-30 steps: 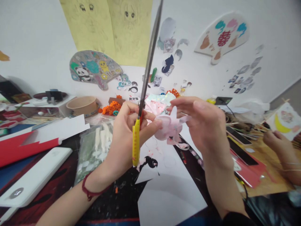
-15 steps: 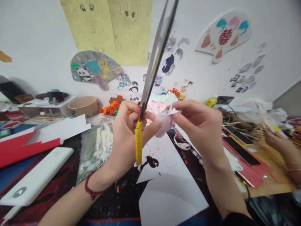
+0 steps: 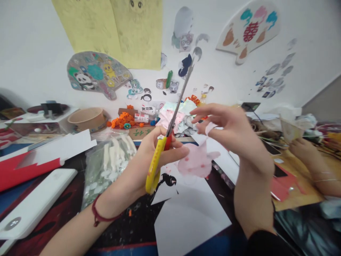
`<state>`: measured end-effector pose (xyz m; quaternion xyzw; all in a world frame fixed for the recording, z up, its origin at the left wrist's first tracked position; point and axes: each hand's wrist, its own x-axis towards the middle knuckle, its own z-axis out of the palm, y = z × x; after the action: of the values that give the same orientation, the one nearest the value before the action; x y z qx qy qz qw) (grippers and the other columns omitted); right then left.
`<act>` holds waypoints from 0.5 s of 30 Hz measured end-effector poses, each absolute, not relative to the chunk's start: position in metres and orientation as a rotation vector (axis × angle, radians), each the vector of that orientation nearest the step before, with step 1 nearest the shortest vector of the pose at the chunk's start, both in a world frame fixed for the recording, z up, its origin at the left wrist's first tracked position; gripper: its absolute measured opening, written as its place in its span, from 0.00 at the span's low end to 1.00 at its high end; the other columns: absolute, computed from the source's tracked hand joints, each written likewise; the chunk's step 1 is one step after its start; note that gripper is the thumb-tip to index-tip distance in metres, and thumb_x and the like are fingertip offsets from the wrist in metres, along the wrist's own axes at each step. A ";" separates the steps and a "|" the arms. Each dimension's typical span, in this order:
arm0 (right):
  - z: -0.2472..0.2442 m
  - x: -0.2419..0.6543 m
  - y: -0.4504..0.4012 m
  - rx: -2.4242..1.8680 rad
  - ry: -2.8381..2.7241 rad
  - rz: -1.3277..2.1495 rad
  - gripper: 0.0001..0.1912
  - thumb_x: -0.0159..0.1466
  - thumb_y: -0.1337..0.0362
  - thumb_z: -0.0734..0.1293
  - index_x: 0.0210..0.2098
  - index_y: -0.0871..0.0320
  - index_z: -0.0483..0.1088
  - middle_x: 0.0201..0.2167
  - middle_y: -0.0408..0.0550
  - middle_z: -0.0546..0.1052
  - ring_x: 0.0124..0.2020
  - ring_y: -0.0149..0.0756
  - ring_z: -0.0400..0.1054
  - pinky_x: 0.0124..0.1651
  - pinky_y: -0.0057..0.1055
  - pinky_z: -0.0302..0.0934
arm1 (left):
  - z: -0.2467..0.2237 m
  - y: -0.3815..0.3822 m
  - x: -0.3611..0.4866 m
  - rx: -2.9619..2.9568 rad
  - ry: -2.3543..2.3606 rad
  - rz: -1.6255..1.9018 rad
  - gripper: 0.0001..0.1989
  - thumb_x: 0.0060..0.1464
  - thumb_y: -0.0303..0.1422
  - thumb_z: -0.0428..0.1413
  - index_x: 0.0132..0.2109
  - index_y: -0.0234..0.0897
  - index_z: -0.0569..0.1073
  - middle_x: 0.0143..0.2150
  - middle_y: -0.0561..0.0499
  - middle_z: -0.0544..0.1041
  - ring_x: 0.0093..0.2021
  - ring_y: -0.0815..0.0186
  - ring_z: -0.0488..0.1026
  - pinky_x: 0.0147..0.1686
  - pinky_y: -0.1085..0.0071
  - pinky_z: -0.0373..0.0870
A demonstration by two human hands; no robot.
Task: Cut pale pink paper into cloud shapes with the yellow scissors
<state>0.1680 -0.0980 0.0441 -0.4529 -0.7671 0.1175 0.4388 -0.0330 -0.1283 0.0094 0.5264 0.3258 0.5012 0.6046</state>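
My left hand (image 3: pixel 157 149) is closed on a pair of scissors (image 3: pixel 156 160) with yellow and red handles, blades pointing up and away. Between its thumb and fingers it also holds a pale pink paper cutout (image 3: pixel 195 161) with red spots and an irregular outline. Just above the cutout is my right hand (image 3: pixel 226 128), palm down, its fingers stretched and apart. A thin whitish paper strip (image 3: pixel 210 128) lies against its lower fingers; whether it joins the cutout I cannot tell. Beneath the hands lie white paper (image 3: pixel 191 217) and a small black-haired figure cutout (image 3: pixel 169 179).
A heap of crumpled paper scraps (image 3: pixel 176 112) stands behind the hands. To the left are a clear bag of white pieces (image 3: pixel 106 170), a white power bank (image 3: pixel 37 202) and red folded paper (image 3: pixel 26 170). Another person's hand (image 3: pixel 306 153) is at right, near a red sheet (image 3: pixel 285 185).
My right hand has lifted off its pinch on the paper, fingers now spread. The pink cutout now shows flat and lower. The scissors' blades have tipped farther away, and the view has shifted slightly.
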 end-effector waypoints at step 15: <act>0.031 0.166 -0.073 -0.918 -1.619 1.199 0.21 0.65 0.47 0.65 0.28 0.58 0.75 0.25 0.45 0.77 0.26 0.29 0.69 0.31 0.28 0.64 | 0.000 -0.120 -0.022 0.934 0.667 1.438 0.18 0.48 0.35 0.67 0.28 0.37 0.64 0.24 0.58 0.60 0.24 0.74 0.57 0.25 0.72 0.57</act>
<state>0.1663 -0.0726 0.0315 -0.3710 -0.6541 0.4844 0.4471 -0.0225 -0.1202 0.0005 0.4040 0.2885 0.6217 0.6058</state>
